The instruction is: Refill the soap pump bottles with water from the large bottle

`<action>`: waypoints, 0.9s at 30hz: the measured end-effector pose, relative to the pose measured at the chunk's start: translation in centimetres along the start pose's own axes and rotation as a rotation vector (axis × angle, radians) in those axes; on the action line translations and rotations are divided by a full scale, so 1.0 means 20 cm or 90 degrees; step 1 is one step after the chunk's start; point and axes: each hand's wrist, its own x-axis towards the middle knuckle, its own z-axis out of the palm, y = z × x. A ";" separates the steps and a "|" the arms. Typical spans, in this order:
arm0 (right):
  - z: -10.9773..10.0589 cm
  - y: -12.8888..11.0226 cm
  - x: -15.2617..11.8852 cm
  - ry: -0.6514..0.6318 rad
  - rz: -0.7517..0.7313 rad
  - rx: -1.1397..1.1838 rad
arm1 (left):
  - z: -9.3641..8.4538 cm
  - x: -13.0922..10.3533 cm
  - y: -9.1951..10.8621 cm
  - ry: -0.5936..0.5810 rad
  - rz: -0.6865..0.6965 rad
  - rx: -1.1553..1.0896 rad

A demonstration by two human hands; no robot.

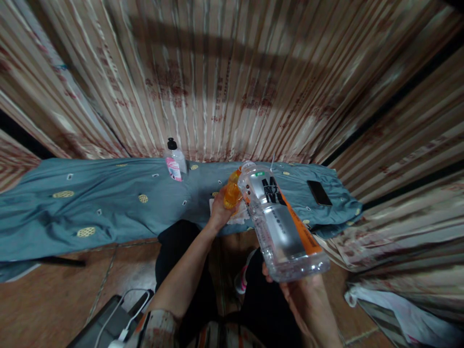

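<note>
My left hand (219,210) is wrapped around a small bottle (232,193) with orange content, held over the front of the cloth-covered table. Tilted with its base up toward me, a large clear plastic bottle (277,222) with a silver and orange label rests in my right hand (300,290), whose fingers grip it near the base. The large bottle's neck meets the top of the orange one. Whether they touch, or anything flows between them, I cannot tell. Beneath the left hand lies a white paper (239,216), partly hidden.
A clear squeeze bottle (176,163) with a black cap stands at the table's back left. On the right lies a dark phone (319,193). Teal patterned cloth (112,203) covers the table; a pleated curtain (203,87) hangs behind. White cable (125,316) at lower left, plastic bag (409,309) at lower right.
</note>
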 end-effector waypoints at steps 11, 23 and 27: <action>-0.01 0.00 -0.01 -0.006 0.000 -0.005 | -0.01 0.00 0.01 0.001 0.016 -0.008; 0.07 -0.09 0.00 -0.003 0.037 -0.026 | -0.01 0.00 0.02 -0.007 0.008 0.019; 0.07 -0.09 0.01 -0.002 0.049 -0.035 | -0.01 0.00 0.02 -0.015 0.005 0.015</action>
